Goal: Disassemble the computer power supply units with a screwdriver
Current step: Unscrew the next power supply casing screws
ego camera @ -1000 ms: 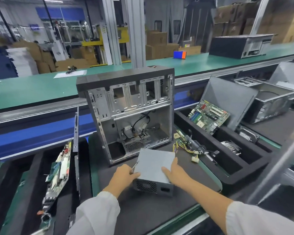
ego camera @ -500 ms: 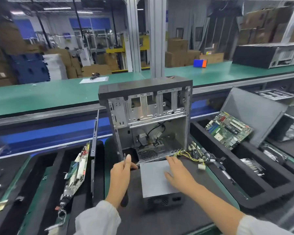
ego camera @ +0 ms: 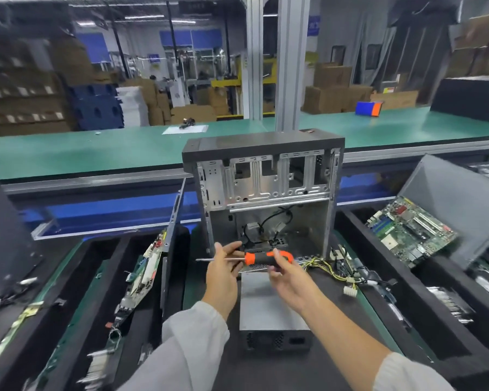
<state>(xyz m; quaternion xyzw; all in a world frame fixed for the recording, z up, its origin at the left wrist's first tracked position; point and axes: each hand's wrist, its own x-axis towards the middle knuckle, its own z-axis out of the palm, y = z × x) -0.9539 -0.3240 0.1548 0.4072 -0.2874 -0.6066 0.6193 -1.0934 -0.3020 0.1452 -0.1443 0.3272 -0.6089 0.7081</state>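
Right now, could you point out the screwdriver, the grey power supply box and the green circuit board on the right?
screwdriver (ego camera: 261, 258): head view, on its black and orange handle.
power supply box (ego camera: 268, 309): head view, on its bare grey top panel.
green circuit board (ego camera: 410, 231): head view, middle of the board's face.

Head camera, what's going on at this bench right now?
A person is holding a screwdriver level in both hands above a grey power supply lying on the black mat. The left hand grips near the shaft, the right hand holds the orange-and-black handle. The tip points left and touches nothing yet. Behind stands an open, stripped PC case, with the supply's loose cables trailing to the right.
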